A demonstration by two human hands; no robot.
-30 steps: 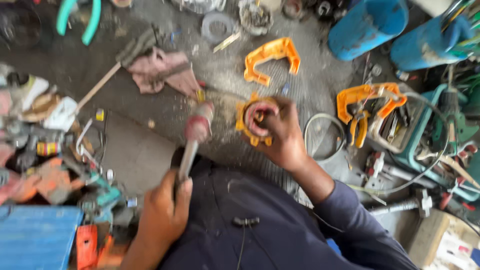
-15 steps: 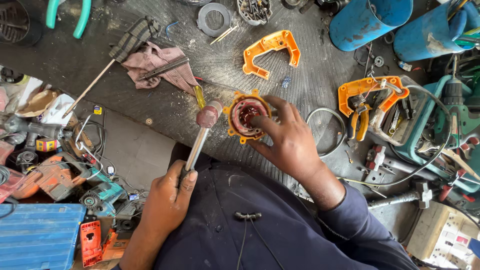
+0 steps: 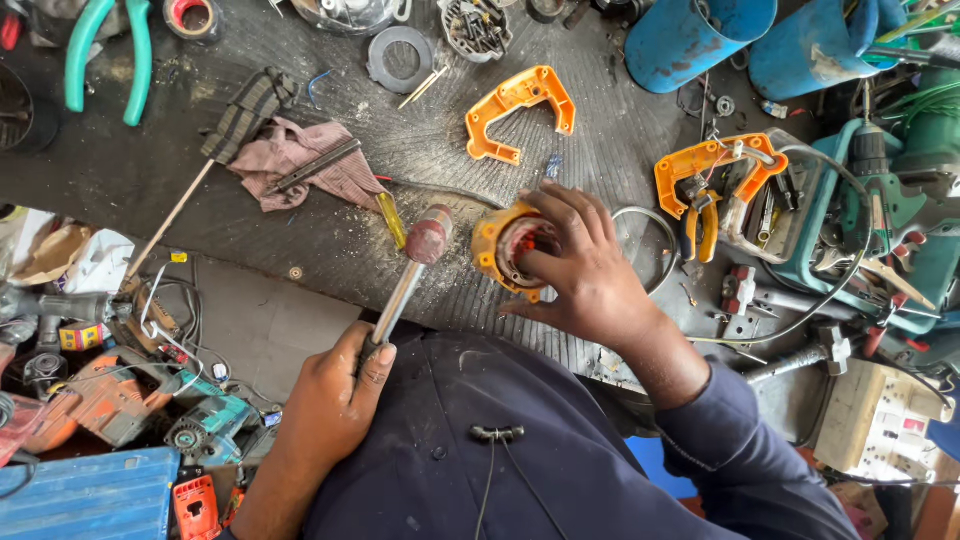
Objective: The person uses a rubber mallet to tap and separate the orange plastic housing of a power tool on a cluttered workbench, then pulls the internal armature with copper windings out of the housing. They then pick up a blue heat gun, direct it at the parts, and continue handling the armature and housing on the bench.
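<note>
My left hand (image 3: pixel 335 395) grips the metal handle of a small hammer (image 3: pixel 410 270) whose reddish head hovers just left of an orange motor housing (image 3: pixel 497 250). My right hand (image 3: pixel 580 275) rests on that housing, fingers reaching into its round opening where copper windings show. The housing stands on the dark ridged workbench (image 3: pixel 440 150), near its front edge. A yellow-handled screwdriver (image 3: pixel 392 220) lies just beyond the hammer head.
An orange handle shell (image 3: pixel 515 110) lies behind the housing, a pink rag (image 3: pixel 300 165) and a brush to the left, green pliers (image 3: pixel 100 55) at far left. Blue cylinders (image 3: pixel 700 35) stand at the back right. Green drills and orange parts (image 3: pixel 720 180) crowd the right; power tools lie below left.
The view has steadied and shifted. The hammer head stays beside the housing, slightly lower. My right hand has turned on the housing, fingers now inside its opening.
</note>
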